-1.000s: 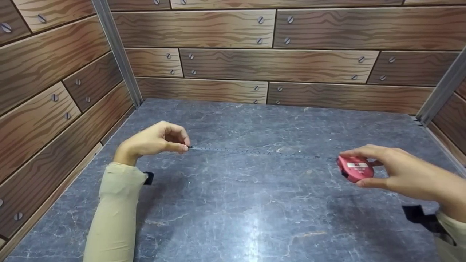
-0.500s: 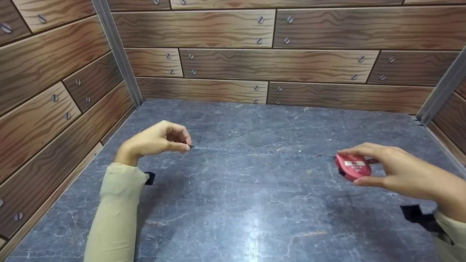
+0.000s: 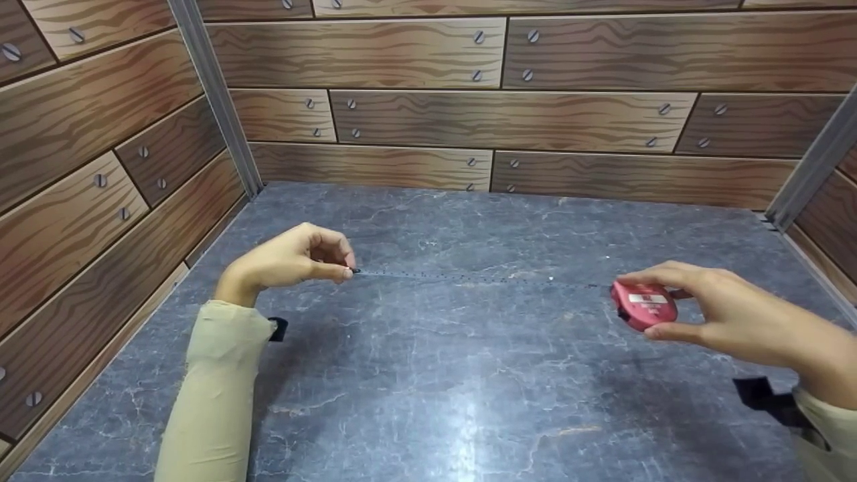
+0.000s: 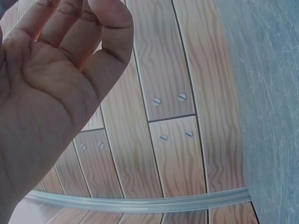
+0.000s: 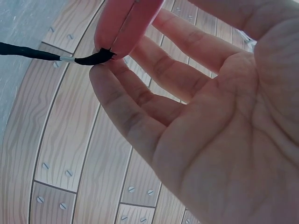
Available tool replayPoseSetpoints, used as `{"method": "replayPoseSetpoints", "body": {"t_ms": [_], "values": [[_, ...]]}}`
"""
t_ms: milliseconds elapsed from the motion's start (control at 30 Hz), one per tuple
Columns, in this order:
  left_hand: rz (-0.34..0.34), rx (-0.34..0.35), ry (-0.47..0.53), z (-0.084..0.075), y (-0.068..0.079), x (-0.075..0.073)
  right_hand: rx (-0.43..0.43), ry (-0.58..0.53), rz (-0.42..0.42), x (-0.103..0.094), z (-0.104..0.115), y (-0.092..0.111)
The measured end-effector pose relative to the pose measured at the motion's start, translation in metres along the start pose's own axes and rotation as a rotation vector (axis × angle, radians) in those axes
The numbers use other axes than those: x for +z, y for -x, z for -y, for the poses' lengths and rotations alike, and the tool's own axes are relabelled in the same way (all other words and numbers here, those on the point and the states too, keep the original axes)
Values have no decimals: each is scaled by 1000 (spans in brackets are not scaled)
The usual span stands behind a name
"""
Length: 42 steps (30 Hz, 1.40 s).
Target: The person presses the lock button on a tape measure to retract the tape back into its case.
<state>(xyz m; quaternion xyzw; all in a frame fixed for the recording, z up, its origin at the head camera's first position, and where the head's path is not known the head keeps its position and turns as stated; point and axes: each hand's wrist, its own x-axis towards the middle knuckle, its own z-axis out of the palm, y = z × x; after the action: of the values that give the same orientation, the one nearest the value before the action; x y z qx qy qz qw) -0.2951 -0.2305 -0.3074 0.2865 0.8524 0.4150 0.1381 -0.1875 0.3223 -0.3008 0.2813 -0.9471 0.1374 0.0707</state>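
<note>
A red tape measure point(image 3: 644, 306) is held above the table by my right hand point(image 3: 730, 314), thumb on its near side and fingers on its far side. From the case a thin, pale tape blade point(image 3: 462, 276) with dark marks stretches left. My left hand point(image 3: 288, 258) pinches the dark end of that blade between thumb and fingers. In the right wrist view, the pink case point(image 5: 124, 30) sits at the fingertips, with a black strap point(image 5: 98, 57) hanging from it. The left wrist view shows my palm point(image 4: 46, 93), but the blade's end is out of sight there.
The grey marbled table point(image 3: 428, 375) lies below both hands. Wood-patterned panels point(image 3: 415, 53) enclose it at the back and sides, with metal posts point(image 3: 217, 94) at the corners. Black straps point(image 3: 770, 402) hang at the wrists of the pale sleeves point(image 3: 217, 395).
The right hand has moved slightly left with the tape measure, and the left hand has shifted slightly right. The stretch of blade between them is a little shorter.
</note>
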Motion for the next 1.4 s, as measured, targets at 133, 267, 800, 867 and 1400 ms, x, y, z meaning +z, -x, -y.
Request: {"method": "replayPoseSetpoints", "body": {"t_ms": [133,267,800,867,1400], "values": [[6,0,6,-1,0,1,-30,-2,-28,3,-3,0],[7,-4,10,-2,-1,2,-44,0,-37,4,-4,-1],[26,13,-5,-4,-4,6,13,-23,36,6,6,-5],[31,15,-1,-4,-4,7,18,-27,43,6,7,-6],[33,19,-11,-6,-8,12,-96,10,-62,12,5,-7]]}}
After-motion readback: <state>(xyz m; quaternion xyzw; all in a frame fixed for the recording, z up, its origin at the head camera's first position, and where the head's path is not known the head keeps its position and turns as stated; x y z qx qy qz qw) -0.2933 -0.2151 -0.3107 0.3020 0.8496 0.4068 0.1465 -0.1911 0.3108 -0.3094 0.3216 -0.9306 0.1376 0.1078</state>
